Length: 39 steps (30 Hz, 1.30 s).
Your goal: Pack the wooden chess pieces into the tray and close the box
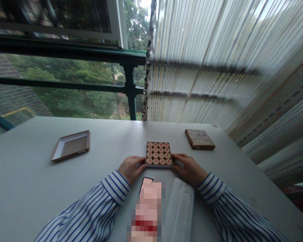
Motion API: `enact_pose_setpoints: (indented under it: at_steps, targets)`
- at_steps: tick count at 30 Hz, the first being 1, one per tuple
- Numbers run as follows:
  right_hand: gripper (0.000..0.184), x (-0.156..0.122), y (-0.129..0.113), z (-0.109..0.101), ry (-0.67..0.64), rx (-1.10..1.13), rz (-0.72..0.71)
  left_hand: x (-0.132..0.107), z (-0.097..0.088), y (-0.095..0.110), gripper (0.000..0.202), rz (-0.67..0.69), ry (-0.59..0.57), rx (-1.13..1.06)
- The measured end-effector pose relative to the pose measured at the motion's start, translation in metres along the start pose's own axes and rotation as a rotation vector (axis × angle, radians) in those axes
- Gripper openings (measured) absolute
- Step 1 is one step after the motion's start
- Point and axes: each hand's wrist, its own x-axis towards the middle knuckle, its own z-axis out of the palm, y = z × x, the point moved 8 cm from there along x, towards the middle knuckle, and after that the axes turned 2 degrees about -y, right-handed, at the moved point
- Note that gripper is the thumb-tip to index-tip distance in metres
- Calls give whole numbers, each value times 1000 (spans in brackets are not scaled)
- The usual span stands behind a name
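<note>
A shallow box (159,166) sits on the white table in front of me. Round wooden Chinese chess pieces (159,155) with red characters fill it in even rows, face up. At its left side is my left hand (132,169), thumb and fingers closed on the edge. My right hand (189,169) grips the opposite side the same way. Both hands rest low, near the tabletop, and the box lies level between them.
An upturned box lid (75,144) lies at the left. Towards the back right is a second, covered box (200,139). Nearest me are a phone (147,201), partly blurred out, and a long white object (180,208). A string curtain (192,67) hangs beyond the table (111,137).
</note>
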Motion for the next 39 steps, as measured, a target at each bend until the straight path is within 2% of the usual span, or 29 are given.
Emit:
enact_pose_setpoints:
  at_steps: [14,19,28,34,39]
  targets:
    - [47,2,-1,0,11,14,-9,0,-2,-1,26,-23,-3,-19]
    - [48,0,1,-4,36,51,-17,0,-7,-4,27,-5,51,-14]
    - [37,-3,0,-27,167,67,6,-1,-35,-7,24,-33,151,-1]
    - [28,6,-24,-45,207,57,-51,-6,-56,-7,17,-51,185,-8]
    - [25,19,-49,-55,205,20,-93,-15,-76,-11,19,-90,219,27]
